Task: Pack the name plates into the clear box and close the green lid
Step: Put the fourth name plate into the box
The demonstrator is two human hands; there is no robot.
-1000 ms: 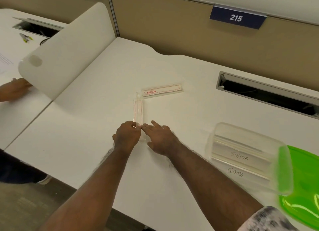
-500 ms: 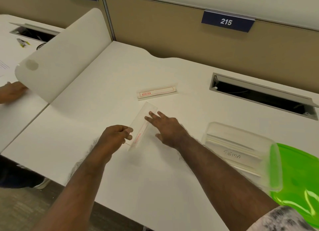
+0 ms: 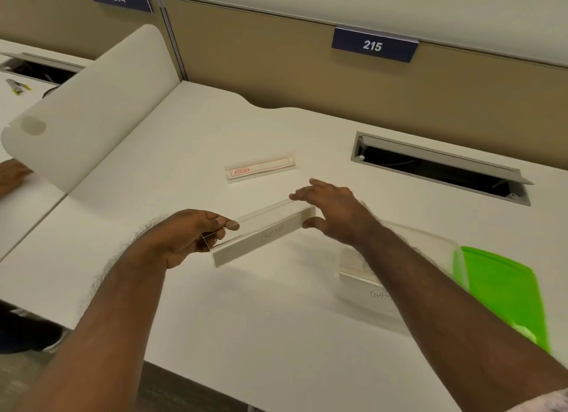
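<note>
The left hand [image 3: 187,236] pinches one end of a clear name plate [image 3: 261,231] between thumb and fingertips, holding it off the white desk [image 3: 252,334]. The plate runs from those fingers up and to the right, its white card face turned toward the camera with faint handwriting that is too blurred to read. At the plate's far end the right hand [image 3: 335,210] is spread open – its fingers reach over the top edge and the thumb sits just below the end, close to or lightly touching the plate; whether it actually bears any weight cannot be told.

Beyond the right fingertips, flat on the desk and apart from both hands, lies a second name plate [image 3: 260,168] with a red-outlined label. Below and right of the right wrist, partly hidden behind the forearm, stands the clear box [image 3: 368,288]; a plate with handwritten letters shows through its near wall. The green lid [image 3: 507,294] lies just past the box's right side – touching or overlapping its edge.

Far to the left of the left fingers, beyond a white divider [image 3: 89,104], another person's hand [image 3: 12,174] rests on the neighbouring desk.
</note>
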